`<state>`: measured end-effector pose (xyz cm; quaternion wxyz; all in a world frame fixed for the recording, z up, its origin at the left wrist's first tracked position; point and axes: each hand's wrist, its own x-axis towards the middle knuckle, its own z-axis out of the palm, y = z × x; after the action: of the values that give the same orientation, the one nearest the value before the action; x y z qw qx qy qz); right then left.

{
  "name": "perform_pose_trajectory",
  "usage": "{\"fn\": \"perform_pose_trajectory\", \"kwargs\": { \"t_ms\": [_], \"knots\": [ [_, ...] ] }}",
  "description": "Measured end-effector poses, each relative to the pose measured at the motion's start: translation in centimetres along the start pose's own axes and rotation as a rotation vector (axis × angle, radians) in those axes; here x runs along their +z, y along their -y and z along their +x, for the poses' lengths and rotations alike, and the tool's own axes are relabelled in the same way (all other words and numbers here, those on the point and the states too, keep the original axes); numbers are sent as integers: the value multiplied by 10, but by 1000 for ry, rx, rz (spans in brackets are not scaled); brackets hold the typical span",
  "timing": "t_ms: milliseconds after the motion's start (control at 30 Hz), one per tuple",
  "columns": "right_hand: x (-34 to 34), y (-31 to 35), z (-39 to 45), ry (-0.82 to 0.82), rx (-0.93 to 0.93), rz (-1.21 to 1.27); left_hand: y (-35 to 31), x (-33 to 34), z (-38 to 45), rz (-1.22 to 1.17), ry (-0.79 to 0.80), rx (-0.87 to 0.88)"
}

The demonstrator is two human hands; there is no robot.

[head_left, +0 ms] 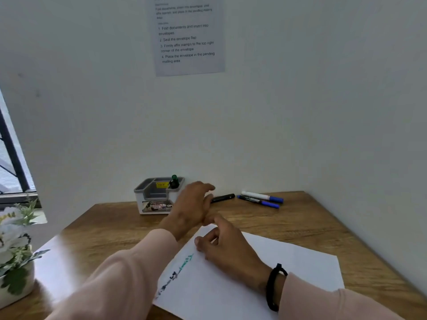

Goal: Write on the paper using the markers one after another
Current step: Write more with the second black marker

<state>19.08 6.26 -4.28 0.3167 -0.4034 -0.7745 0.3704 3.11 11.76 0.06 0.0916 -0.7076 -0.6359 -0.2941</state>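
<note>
A white sheet of paper [288,269] lies on the wooden desk, with green and dark handwriting along its left edge. My right hand [227,244] rests on the paper's top corner, fingers loosely curled, holding nothing. My left hand [194,207] hovers above the desk with fingers spread, just left of a black marker [223,198] lying near the wall. Further right lie a white marker with a blue cap [262,196] and a dark marker with a blue cap [258,201]. A green-capped marker [174,182] stands in the organizer.
A grey and white desk organizer [154,197] stands against the wall behind my left hand. A white pot of artificial flowers [15,257] sits at the desk's left edge. An instruction sheet [188,35] hangs on the wall. The walls close the desk's far and right sides.
</note>
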Motion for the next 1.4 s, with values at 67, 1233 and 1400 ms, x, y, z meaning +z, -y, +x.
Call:
{"fn": "perform_pose_trajectory", "kwargs": {
  "t_ms": [67,1233,1400],
  "knots": [
    [1,-2,2,-17,0,-8,2,18,13,51,172,-119],
    [-7,39,-13,113,40,515,19,-65,-116,-186,43,381],
    [-35,40,-10,329,161,680,19,-69,-111,-228,28,382]
  ]
}}
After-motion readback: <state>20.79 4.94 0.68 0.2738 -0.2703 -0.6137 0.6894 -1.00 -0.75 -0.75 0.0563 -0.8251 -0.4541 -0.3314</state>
